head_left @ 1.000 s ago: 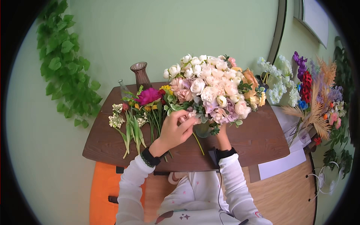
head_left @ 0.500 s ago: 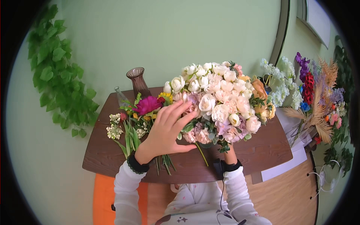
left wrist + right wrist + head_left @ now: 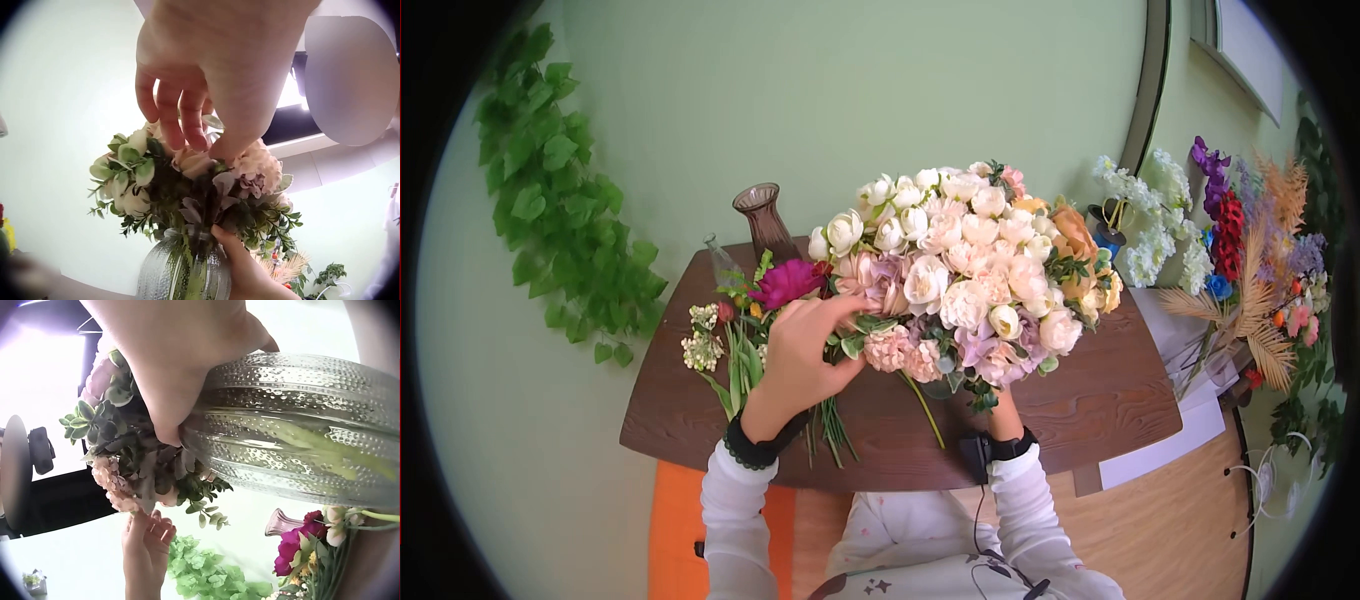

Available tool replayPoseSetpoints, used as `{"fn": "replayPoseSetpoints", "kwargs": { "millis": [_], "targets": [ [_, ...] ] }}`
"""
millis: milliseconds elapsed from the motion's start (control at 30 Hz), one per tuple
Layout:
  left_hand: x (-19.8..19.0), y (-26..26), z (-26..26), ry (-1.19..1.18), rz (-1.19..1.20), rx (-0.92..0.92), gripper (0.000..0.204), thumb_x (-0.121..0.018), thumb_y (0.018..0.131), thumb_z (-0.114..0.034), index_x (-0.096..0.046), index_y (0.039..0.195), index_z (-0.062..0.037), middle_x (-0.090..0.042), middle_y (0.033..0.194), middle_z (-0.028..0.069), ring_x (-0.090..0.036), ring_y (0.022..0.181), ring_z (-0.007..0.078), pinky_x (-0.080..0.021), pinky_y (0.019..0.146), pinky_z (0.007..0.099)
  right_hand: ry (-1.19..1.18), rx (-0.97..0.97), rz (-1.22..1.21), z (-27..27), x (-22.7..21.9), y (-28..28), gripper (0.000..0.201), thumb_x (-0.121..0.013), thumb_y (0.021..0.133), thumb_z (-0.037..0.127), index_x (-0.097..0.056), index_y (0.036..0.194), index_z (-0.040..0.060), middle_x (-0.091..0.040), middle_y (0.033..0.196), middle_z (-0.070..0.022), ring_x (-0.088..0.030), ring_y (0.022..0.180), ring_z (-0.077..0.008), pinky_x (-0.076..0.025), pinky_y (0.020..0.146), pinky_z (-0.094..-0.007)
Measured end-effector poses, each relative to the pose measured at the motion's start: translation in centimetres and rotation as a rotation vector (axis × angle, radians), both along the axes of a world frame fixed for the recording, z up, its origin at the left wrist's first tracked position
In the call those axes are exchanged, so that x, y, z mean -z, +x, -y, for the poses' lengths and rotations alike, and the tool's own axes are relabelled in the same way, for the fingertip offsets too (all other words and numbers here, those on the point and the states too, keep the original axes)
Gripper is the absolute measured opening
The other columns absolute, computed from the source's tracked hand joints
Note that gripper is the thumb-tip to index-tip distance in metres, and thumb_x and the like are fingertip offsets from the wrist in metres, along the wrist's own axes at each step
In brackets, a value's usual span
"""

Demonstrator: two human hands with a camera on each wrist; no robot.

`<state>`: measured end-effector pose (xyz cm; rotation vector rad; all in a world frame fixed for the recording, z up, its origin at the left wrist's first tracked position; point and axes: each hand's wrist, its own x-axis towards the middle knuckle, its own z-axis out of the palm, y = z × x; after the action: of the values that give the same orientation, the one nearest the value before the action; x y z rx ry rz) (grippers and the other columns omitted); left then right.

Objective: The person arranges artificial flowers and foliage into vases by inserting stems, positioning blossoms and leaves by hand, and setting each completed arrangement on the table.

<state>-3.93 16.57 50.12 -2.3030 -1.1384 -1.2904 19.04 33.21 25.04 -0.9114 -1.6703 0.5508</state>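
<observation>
A ribbed clear glass vase (image 3: 294, 450) holds a full bouquet (image 3: 980, 265) of white, blush, lilac and peach flowers. My right hand (image 3: 181, 356) grips the vase around its neck; in the head view most of that hand (image 3: 1005, 412) is hidden below the blooms. At the bouquet's left side my left hand (image 3: 795, 350) reaches in, its fingertips at the blush and lilac petals and thumb spread apart from the forefinger. A pink hydrangea (image 3: 890, 348) hangs beside the thumb. From the left wrist, the fingers (image 3: 170, 119) bend down over a peach rose (image 3: 192, 164).
Loose stems lie at the table's left, among them a magenta peony (image 3: 787, 284) and white berry sprigs (image 3: 702, 350). Behind them stand a purple glass vase (image 3: 768, 225) and a small clear bottle (image 3: 722, 262). More flowers (image 3: 1230, 260) stand right of the brown table (image 3: 1090, 415).
My left hand drew away from the pink blooms at the front, opened wide, then moved left to the bouquet's side. The right hand has stayed at the vase while the bouquet shifted slightly.
</observation>
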Motion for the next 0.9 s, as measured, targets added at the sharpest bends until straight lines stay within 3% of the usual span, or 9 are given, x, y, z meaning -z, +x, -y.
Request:
{"fn": "replayPoseSetpoints", "kwargs": {
  "millis": [300,400,433,467,500,600,700,800,900],
  "targets": [
    [4.7,-2.1,-1.7,-0.372,0.332,-0.086,0.027,-0.057,0.079,-0.005,-0.048,0.103,-0.0020,-0.058,0.073,0.0063,-0.058,0.063,0.0166,-0.045,0.061,0.0288,-0.081,-0.113,0.030,5.0,6.6,4.6,0.029,-0.063,0.074,0.019,-0.056,0.098,0.0043,-0.056,0.097,-0.0097,-0.052,0.086,-0.0229,-0.044,0.074,-0.0338],
    [5.6,-2.1,-2.3,-0.474,0.327,-0.097,0.026,-0.057,0.080,-0.009,-0.048,0.103,-0.0016,-0.058,0.075,0.0073,-0.059,0.064,0.0174,-0.045,0.061,0.0300,-0.079,-0.131,0.043,4.1,6.0,3.6,0.029,-0.063,0.074,0.019,-0.056,0.098,0.0043,-0.056,0.097,-0.0096,-0.052,0.086,-0.0227,-0.044,0.074,-0.0336],
    [5.4,-1.7,-2.1,-0.515,0.300,-0.162,0.030,-0.059,0.078,-0.013,-0.048,0.104,-0.0015,-0.058,0.077,0.0094,-0.059,0.065,0.0200,-0.045,0.061,0.0318,-0.080,-0.132,0.045,-2.7,-0.3,-1.2,0.029,-0.063,0.074,0.019,-0.056,0.098,0.0043,-0.056,0.097,-0.0095,-0.052,0.086,-0.0226,-0.044,0.073,-0.0335],
    [5.8,-1.7,-2.3,-0.513,0.298,-0.157,0.030,-0.059,0.078,-0.013,-0.048,0.104,-0.0015,-0.058,0.077,0.0094,-0.059,0.065,0.0200,-0.045,0.061,0.0318,-0.082,-0.133,0.046,3.8,5.8,3.7,0.029,-0.063,0.074,0.019,-0.056,0.097,0.0043,-0.056,0.096,-0.0095,-0.052,0.086,-0.0225,-0.044,0.073,-0.0335],
    [6.6,-1.9,-2.9,-0.512,0.325,-0.112,0.032,-0.059,0.077,-0.013,-0.048,0.104,-0.0015,-0.058,0.078,0.0106,-0.060,0.067,0.0222,-0.045,0.062,0.0334,-0.084,-0.131,0.047,-2.0,0.5,-0.8,0.029,-0.063,0.074,0.019,-0.056,0.097,0.0042,-0.056,0.096,-0.0094,-0.052,0.085,-0.0224,-0.044,0.073,-0.0334],
    [7.8,-2.1,-3.9,-0.499,0.347,-0.047,0.036,-0.060,0.073,-0.013,-0.049,0.105,-0.0014,-0.059,0.081,0.0142,-0.059,0.071,0.0291,-0.046,0.064,0.0367,-0.098,-0.136,0.051,-3.0,0.1,-0.3,0.028,-0.063,0.074,0.019,-0.055,0.097,0.0042,-0.056,0.096,-0.0093,-0.052,0.085,-0.0222,-0.044,0.073,-0.0332],
    [7.4,-1.5,-3.6,-0.395,0.276,-0.161,0.028,-0.059,0.073,-0.014,-0.052,0.098,-0.0019,-0.059,0.081,0.0160,-0.058,0.073,0.0327,-0.046,0.066,0.0377,-0.112,-0.149,0.057,-3.8,0.0,-0.3,0.028,-0.063,0.074,0.019,-0.055,0.097,0.0042,-0.056,0.096,-0.0092,-0.052,0.084,-0.0219,-0.044,0.072,-0.0330],
    [10.4,-2.4,-5.3,-0.596,0.276,-0.068,0.020,-0.057,0.076,-0.018,-0.054,0.089,-0.0030,-0.059,0.078,0.0167,-0.058,0.073,0.0330,-0.046,0.064,0.0381,-0.120,-0.166,0.065,-4.5,0.0,0.0,0.027,-0.063,0.074,0.019,-0.055,0.096,0.0041,-0.056,0.095,-0.0091,-0.052,0.084,-0.0217,-0.044,0.072,-0.0328],
    [11.3,-1.5,-5.9,-0.615,-0.187,0.014,0.021,-0.048,0.084,-0.026,-0.054,0.088,-0.0061,-0.058,0.069,0.0131,-0.058,0.067,0.0281,-0.045,0.059,0.0381,-0.131,-0.184,0.075,-4.9,0.4,1.4,0.027,-0.063,0.075,0.019,-0.055,0.096,0.0041,-0.056,0.095,-0.0089,-0.052,0.083,-0.0214,-0.044,0.071,-0.0326]
  ]
}}
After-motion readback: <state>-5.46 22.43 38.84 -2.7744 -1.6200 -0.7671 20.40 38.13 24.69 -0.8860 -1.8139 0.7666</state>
